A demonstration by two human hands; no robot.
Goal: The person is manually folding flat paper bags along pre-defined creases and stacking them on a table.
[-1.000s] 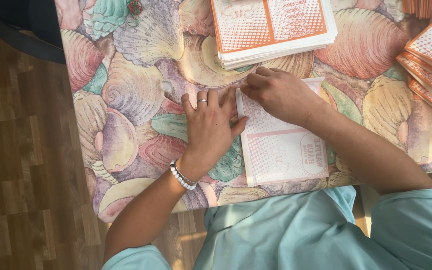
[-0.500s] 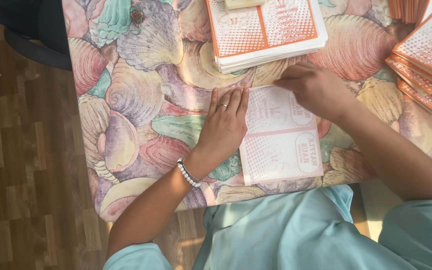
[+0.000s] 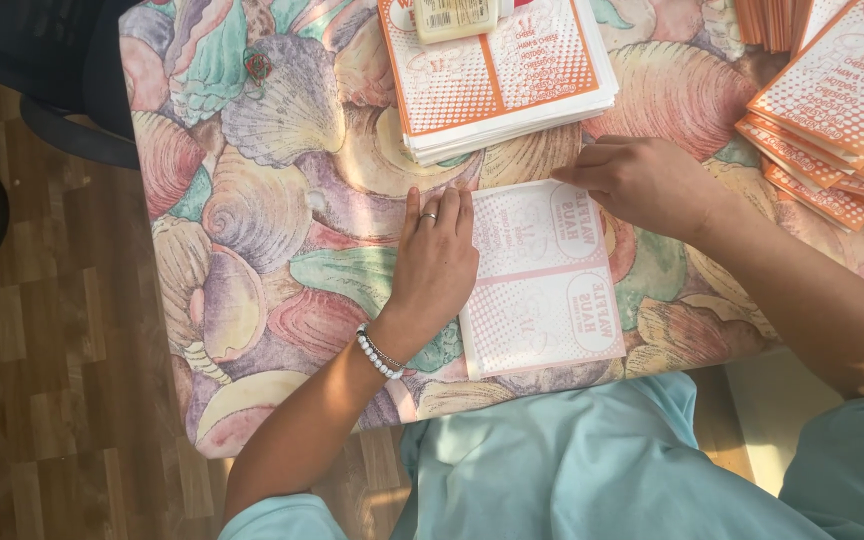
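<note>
The fingers point(image 3: 439, 215) of the left hand point(image 3: 435, 262) are straight and together, pressing flat on the left edge of the sheet point(image 3: 542, 278). The right hand point(image 3: 642, 183) has its fingers curled on the sheet's top right corner, gripping nothing. The sheet lies on the tablecloth point(image 3: 272, 240), just below the stack point(image 3: 502, 75).

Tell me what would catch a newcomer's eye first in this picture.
The seashell-patterned tablecloth fills the view. At its middle, the left hand lies flat along the left edge of a pale printed sheet, while the right hand presses its top right corner. Orange-printed stacks sit at top centre and top right.
</note>
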